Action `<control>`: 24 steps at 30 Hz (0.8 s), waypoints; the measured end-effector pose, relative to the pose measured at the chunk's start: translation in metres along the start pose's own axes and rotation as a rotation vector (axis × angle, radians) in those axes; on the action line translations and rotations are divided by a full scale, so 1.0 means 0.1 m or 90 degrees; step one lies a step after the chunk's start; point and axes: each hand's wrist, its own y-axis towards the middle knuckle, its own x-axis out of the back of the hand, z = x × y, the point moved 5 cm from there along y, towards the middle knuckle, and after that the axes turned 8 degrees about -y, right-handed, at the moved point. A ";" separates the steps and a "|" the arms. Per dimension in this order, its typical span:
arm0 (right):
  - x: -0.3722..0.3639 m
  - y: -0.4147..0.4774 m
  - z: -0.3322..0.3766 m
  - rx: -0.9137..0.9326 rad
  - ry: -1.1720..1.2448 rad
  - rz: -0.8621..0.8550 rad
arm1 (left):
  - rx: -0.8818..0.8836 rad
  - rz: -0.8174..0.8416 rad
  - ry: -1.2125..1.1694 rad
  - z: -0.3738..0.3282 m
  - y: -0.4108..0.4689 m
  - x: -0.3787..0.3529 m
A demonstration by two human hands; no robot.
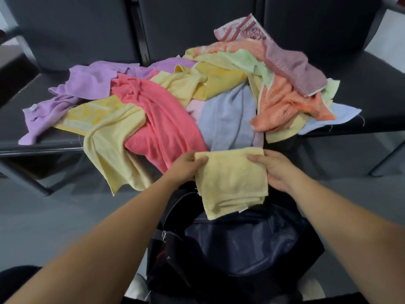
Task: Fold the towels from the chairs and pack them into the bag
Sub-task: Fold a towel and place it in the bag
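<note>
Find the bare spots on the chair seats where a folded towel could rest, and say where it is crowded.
Bare seat lies left of the purple towel and right of the pale blue towel. The bag below looks open. The towel pile crowds the middle seats.

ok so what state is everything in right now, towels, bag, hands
folded yellow towel, folded into a square, held over the bag
left hand, grips the towel's left edge
right hand, grips the towel's right edge
bag, open, dark lining showing
towel pile, unfolded, heaped on the chairs
pale yellow towel, unfolded, hanging over the front edge
</note>
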 end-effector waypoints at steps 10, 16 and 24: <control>0.02 0.46 -1.59 -0.310 -0.115 0.050 | 0.290 0.177 0.054 1.52 0.16 -0.24; -0.14 0.95 -2.49 -0.342 -0.111 -0.118 | 0.279 -0.040 0.187 2.13 0.53 -0.20; -0.17 1.05 -3.02 -0.331 -0.425 -0.155 | 0.442 -0.052 0.259 2.92 0.46 -0.40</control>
